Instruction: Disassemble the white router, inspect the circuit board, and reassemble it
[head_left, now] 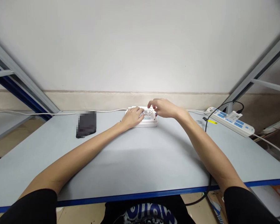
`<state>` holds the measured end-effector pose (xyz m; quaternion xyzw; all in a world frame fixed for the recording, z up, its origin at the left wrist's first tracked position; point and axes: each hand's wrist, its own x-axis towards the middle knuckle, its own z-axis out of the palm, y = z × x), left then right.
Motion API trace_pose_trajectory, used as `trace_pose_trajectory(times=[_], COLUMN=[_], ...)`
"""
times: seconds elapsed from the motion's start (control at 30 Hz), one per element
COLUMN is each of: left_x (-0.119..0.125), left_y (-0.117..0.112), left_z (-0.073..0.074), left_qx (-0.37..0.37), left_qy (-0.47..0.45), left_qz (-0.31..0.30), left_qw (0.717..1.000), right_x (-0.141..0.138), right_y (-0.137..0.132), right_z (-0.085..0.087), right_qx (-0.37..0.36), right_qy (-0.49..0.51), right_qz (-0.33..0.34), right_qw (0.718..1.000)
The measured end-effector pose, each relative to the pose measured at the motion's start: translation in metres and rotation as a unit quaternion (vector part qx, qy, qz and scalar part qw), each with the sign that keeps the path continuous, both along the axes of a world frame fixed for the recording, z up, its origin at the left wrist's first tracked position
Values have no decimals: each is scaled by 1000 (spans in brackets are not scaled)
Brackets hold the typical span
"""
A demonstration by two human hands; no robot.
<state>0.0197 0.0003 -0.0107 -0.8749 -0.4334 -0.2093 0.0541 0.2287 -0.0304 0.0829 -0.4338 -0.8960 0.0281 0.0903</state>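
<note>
A white router-like box [151,120] with a printed label and vent holes lies near the back of the table, by the wall. Across its left part rests my left hand [132,117], palm down with the fingers stretched over the casing. My right hand [162,107] is above the right end of the box, fingers bent and pointing down. In its grip is a small screwdriver [156,114], mostly hidden by the hand. The tip of the screwdriver stands at the front right corner of the casing; I cannot tell whether it sits in a screw.
A dark, partly pixelated flat object [86,124] lies to the left. On the right is a white power strip [233,123] with a plugged-in adapter and a black cable [206,124]. A white cord [112,110] runs along the wall. The table's blue front edge [121,198] is near me.
</note>
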Motion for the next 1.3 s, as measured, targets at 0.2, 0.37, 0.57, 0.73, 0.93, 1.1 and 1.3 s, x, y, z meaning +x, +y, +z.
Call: trace_pose_trajectory(times=[0.2,0.37,0.57,0.73,0.93,1.1,1.3], left_x=[-1,-1,-1,-2,-2,-3,-3], left_y=[1,0,-2,-1,0,0,1], left_z=[-1,0,1,0,0,-1,-2], left_qx=[5,11,18,21,23,24,28], left_qy=[-2,-3,-2,1,4,4,2], left_qz=[-1,-4,-3,-5,-5,-4,-8], left_qw=[1000,1000,1000,1000,1000,1000,1000], right_x=[-11,-10,8,10,4,7,6], right_y=[-7,-10,-6,-5,-4,-2,-2], right_z=[0,4,9,9,8,6,6], right_qx=[-12,70,-25,-59,0,-11,-54], right_qy=[2,-73,-12,-6,-45,-27,5], right_qz=[5,-113,-65,-53,-93,-47,-27], right_qw=[1000,988,997,997,995,998,998])
